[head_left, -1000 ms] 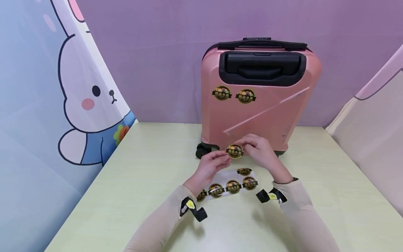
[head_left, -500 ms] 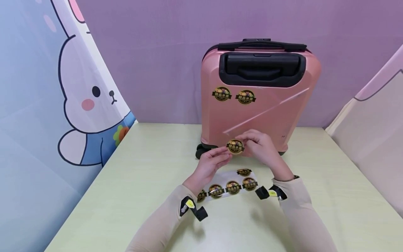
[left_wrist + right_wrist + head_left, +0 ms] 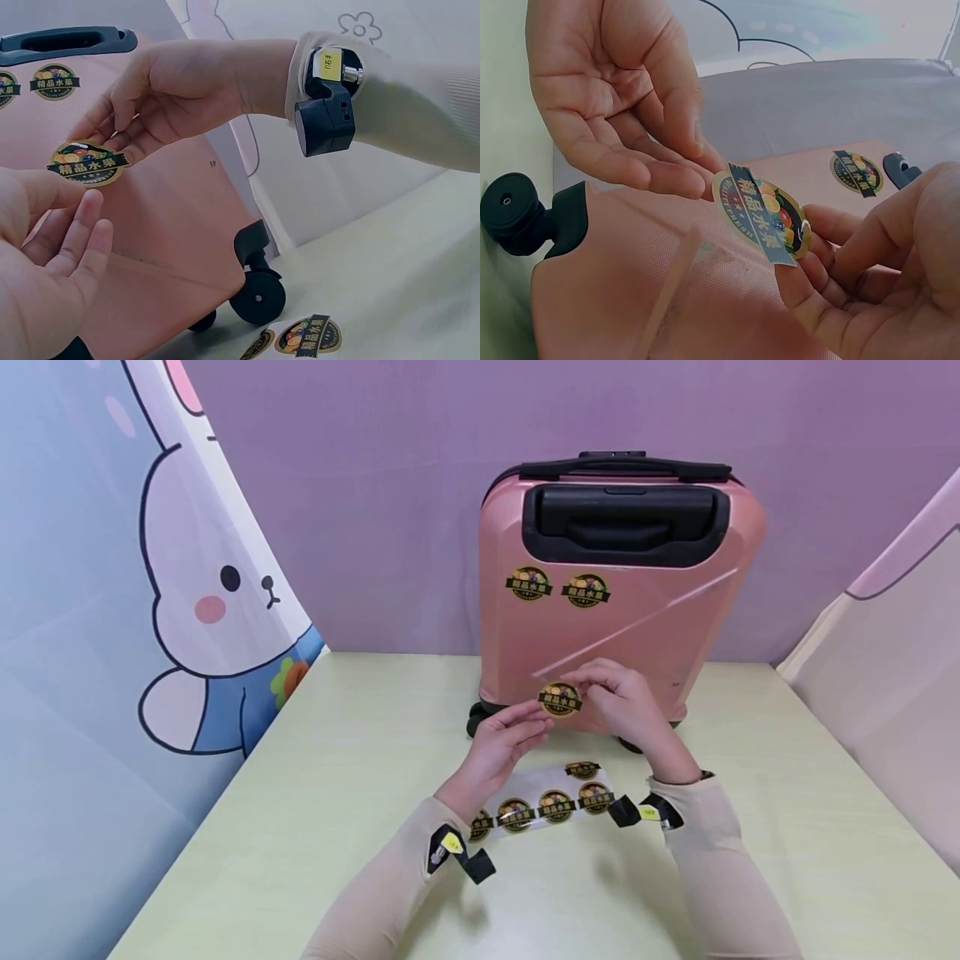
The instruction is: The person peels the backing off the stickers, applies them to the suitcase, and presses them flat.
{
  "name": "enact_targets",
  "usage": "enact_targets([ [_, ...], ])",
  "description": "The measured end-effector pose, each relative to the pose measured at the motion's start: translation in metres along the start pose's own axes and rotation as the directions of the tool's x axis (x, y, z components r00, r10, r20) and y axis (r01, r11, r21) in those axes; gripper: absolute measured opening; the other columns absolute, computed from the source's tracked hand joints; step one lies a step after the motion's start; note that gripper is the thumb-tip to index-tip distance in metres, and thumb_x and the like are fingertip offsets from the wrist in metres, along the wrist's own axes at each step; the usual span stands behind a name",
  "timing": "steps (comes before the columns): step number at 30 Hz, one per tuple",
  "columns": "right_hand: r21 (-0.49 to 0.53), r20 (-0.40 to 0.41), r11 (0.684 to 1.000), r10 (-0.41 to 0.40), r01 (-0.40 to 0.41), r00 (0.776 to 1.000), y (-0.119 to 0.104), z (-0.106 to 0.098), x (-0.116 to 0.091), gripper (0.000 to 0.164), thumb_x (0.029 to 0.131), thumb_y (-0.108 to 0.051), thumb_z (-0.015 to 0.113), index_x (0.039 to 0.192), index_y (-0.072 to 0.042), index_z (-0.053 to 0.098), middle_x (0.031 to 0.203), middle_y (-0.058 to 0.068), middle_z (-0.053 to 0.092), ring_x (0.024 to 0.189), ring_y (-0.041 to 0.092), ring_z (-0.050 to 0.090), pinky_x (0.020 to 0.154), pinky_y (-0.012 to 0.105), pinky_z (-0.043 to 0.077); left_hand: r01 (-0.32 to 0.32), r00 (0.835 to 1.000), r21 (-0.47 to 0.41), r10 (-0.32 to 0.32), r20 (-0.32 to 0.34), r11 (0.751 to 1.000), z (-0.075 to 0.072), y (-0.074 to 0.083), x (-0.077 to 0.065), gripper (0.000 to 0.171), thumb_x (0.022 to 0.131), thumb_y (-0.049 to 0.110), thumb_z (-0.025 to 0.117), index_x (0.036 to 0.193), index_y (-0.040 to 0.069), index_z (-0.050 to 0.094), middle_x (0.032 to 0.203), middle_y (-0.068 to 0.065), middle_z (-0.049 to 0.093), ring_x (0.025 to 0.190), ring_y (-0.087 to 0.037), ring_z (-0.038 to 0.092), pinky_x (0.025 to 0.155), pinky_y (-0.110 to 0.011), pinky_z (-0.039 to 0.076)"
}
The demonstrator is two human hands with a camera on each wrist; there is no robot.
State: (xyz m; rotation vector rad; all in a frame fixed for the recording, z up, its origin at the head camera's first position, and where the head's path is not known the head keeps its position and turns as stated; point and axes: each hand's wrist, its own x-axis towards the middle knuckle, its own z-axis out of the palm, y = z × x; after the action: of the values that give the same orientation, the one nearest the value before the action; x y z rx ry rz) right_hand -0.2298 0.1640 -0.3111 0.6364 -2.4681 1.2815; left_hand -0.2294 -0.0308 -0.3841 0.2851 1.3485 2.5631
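Note:
A round black-and-gold fruit sticker (image 3: 560,700), crossed by a dark lettered band, is held up between both hands in front of the pink suitcase (image 3: 517,652). My right hand (image 3: 624,703) pinches its right edge between thumb and fingers. At the opposite edge, my left hand (image 3: 498,750) holds the sticker by its fingertips, the other fingers loosely extended. The right wrist view shows the printed face of the sticker (image 3: 761,214) tilted. Two matching stickers (image 3: 528,583) are on the suitcase's upper left, side by side below the black handle recess.
Beneath the hands, a white backing sheet (image 3: 536,783) with several more stickers lies on the pale table (image 3: 375,760). The suitcase stands upright on black wheels (image 3: 257,298) at the table's back, before a purple backdrop (image 3: 375,527). A rabbit-print cloth (image 3: 187,568) hangs at left.
Both hands have raised the sticker slightly, up and towards the suitcase. The right hand has risen a little more than the left. The sheet and suitcase stay in place.

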Motion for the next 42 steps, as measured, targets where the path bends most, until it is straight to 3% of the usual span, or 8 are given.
enact_targets([
  [4, 0.004, -0.004, 1.0, -0.009, 0.009, 1.0, -0.001, -0.001, 0.002, 0.034, 0.095, 0.008, 0.045, 0.112, 0.0, 0.074, 0.097, 0.012, 0.066, 0.088, 0.026, 0.058, 0.072, 0.026, 0.047, -0.008, 1.0, -0.007, 0.008, 0.002, 1.0, 0.001, 0.002, 0.001, 0.034, 0.093, -0.015, 0.052, 0.122, -0.002, 0.066, 0.095, -0.002, 0.072, 0.09, -0.015, 0.071, 0.086, -0.029, 0.056],
  [10, 0.032, -0.011, 0.999, -0.015, 0.015, 1.0, -0.006, -0.003, 0.005, 0.034, 0.095, 0.009, 0.045, 0.113, 0.002, 0.073, 0.099, 0.015, 0.066, 0.089, 0.026, 0.058, 0.073, 0.025, 0.045, -0.018, 1.0, -0.035, 0.018, -0.007, 0.999, 0.004, 0.006, 0.003, 0.038, 0.091, -0.018, 0.052, 0.105, 0.011, 0.073, 0.094, -0.003, 0.072, 0.089, -0.015, 0.071, 0.085, -0.028, 0.057],
  [17, 0.036, -0.02, 0.999, -0.022, 0.022, 1.0, -0.009, -0.004, 0.01, 0.035, 0.095, 0.008, 0.045, 0.112, 0.0, 0.074, 0.103, 0.014, 0.066, 0.092, 0.024, 0.058, 0.077, 0.025, 0.046, -0.031, 0.999, -0.06, 0.031, -0.012, 0.998, 0.006, 0.011, 0.003, 0.039, 0.09, -0.019, 0.052, 0.105, 0.009, 0.073, 0.097, -0.003, 0.071, 0.092, -0.016, 0.07, 0.087, -0.029, 0.056],
  [23, 0.049, -0.021, 0.998, -0.025, 0.026, 0.999, -0.014, -0.005, 0.012, 0.034, 0.096, 0.008, 0.044, 0.113, 0.002, 0.073, 0.101, 0.015, 0.066, 0.092, 0.025, 0.057, 0.079, 0.027, 0.046, -0.063, 0.998, -0.072, 0.065, 0.026, 0.995, 0.007, 0.016, 0.003, 0.04, 0.09, -0.018, 0.05, 0.107, 0.01, 0.073, 0.101, -0.004, 0.071, 0.096, -0.016, 0.069, 0.089, -0.029, 0.055],
  [31, 0.078, -0.03, 0.996, -0.036, 0.038, 0.999, -0.016, -0.004, 0.018, 0.034, 0.095, 0.009, 0.044, 0.113, 0.004, 0.073, 0.1, 0.016, 0.065, 0.092, 0.025, 0.058, 0.081, 0.024, 0.046, -0.078, 0.996, -0.097, 0.081, 0.027, 0.992, 0.007, 0.02, 0.004, 0.046, 0.091, -0.019, 0.047, 0.104, 0.016, 0.074, 0.1, -0.003, 0.072, 0.097, -0.017, 0.069, 0.089, -0.028, 0.055],
  [36, 0.088, -0.028, 0.995, -0.042, 0.044, 0.999, -0.018, -0.004, 0.021, 0.033, 0.095, 0.01, 0.045, 0.114, 0.005, 0.072, 0.102, 0.017, 0.065, 0.093, 0.024, 0.057, 0.081, 0.021, 0.046, -0.084, 0.996, -0.09, 0.087, 0.035, 0.992, 0.006, 0.023, 0.006, 0.046, 0.09, -0.019, 0.046, 0.109, 0.013, 0.073, 0.102, -0.003, 0.072, 0.1, -0.017, 0.068, 0.09, -0.028, 0.055],
  [42, 0.097, -0.019, 0.994, -0.054, 0.056, 0.998, -0.019, -0.003, 0.024, 0.033, 0.096, 0.009, 0.045, 0.117, 0.005, 0.071, 0.105, 0.017, 0.065, 0.095, 0.025, 0.058, 0.083, 0.021, 0.046, -0.094, 0.994, -0.077, 0.097, 0.042, 0.993, 0.005, 0.027, 0.007, 0.048, 0.091, -0.018, 0.045, 0.108, 0.018, 0.073, 0.107, -0.003, 0.071, 0.103, -0.017, 0.067, 0.094, -0.03, 0.053],
])
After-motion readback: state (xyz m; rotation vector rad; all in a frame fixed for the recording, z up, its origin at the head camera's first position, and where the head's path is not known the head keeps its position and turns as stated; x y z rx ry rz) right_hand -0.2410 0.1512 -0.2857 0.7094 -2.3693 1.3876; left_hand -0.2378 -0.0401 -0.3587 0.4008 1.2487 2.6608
